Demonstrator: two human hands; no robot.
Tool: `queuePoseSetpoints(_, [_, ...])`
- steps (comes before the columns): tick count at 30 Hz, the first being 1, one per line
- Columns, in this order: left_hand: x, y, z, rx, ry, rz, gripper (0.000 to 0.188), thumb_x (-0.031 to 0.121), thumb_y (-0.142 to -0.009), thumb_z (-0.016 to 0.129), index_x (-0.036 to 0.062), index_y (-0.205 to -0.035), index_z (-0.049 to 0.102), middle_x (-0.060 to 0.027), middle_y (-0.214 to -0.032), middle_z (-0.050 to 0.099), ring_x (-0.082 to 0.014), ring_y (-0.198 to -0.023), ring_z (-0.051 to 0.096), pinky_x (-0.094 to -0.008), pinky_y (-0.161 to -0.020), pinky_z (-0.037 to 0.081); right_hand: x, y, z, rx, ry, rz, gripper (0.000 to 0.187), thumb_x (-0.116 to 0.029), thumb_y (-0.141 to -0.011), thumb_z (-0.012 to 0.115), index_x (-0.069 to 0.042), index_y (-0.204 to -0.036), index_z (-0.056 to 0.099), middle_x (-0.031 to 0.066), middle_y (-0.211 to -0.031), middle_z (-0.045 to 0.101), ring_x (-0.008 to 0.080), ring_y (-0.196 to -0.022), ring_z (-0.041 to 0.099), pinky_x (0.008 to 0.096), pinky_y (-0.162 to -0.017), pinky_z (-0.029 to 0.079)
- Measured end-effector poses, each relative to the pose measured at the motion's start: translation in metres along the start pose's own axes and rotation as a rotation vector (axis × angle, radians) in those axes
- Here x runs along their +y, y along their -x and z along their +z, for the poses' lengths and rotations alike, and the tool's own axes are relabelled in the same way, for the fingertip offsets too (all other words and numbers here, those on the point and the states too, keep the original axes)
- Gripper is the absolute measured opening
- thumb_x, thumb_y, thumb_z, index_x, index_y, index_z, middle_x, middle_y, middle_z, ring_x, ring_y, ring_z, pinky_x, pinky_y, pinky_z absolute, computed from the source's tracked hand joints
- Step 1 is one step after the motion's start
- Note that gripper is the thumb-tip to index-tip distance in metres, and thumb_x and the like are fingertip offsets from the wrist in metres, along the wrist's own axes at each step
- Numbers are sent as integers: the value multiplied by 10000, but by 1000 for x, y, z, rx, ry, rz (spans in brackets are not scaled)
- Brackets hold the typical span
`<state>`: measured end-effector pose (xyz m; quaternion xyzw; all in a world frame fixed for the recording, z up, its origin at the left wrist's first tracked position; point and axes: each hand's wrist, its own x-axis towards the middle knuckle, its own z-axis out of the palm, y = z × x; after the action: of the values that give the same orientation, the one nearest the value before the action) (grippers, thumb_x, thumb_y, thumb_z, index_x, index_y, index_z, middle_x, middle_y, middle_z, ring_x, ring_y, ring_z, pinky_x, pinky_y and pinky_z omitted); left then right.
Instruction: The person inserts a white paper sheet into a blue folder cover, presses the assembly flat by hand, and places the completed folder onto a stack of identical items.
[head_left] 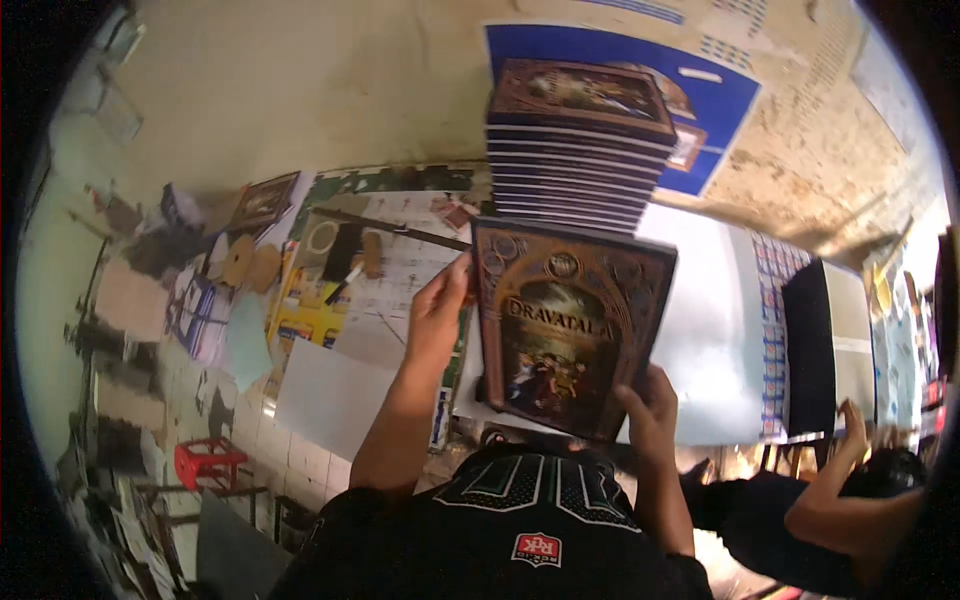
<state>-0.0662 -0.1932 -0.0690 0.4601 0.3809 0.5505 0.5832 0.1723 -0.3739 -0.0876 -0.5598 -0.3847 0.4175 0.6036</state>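
Between my two hands a flat brown book-like box is held up, tilted, with its ornate illustrated front toward me. My left hand grips its left edge, fingers partly hidden behind it. At the lower right corner my right hand holds on, thumb on the front and the other fingers mostly out of sight. Just beyond stands a tall stack of matching boxes, lying flat on one another against the wall. Whether they are hardcover books or lidded boxes, I cannot tell.
A pale table runs right, bearing a dark block-like stack. Leftward lie papers, a tape roll and a long dark strip. A red stool stands on the floor. Another person works at the right.
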Motion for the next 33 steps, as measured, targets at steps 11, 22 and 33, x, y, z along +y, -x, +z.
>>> queuePoseSetpoints(11, [37, 4, 15, -419, 622, 255, 387, 401, -915, 619, 77, -1126, 594, -59, -1005, 619, -206, -1002, 577, -431, -1094, 329, 49, 33, 8, 28, 78, -258, 309, -278, -958, 586, -17, -1123, 587, 201, -1134, 657, 312, -1111, 626, 433, -974, 485])
queuePoseSetpoints(22, [44, 6, 21, -149, 466, 96, 282, 316, -951, 601, 43, -1022, 589, -18, -884, 564, -183, -825, 540, -394, -942, 439, 35, 39, 0, -16, 456, -415, 378, 2, -874, 622, 39, -1229, 497, 139, -1150, 590, 221, -1045, 559, 315, -906, 453])
queuePoseSetpoints(33, [19, -47, -4, -238, -876, 361, 283, 236, -1010, 407, -20, -906, 467, -237, -773, 540, -440, -718, 521, -482, -664, 415, 9, 15, 13, 90, -339, 195, 335, -78, -903, 593, 30, -1206, 499, 110, -1052, 649, 172, -935, 634, 313, -838, 506])
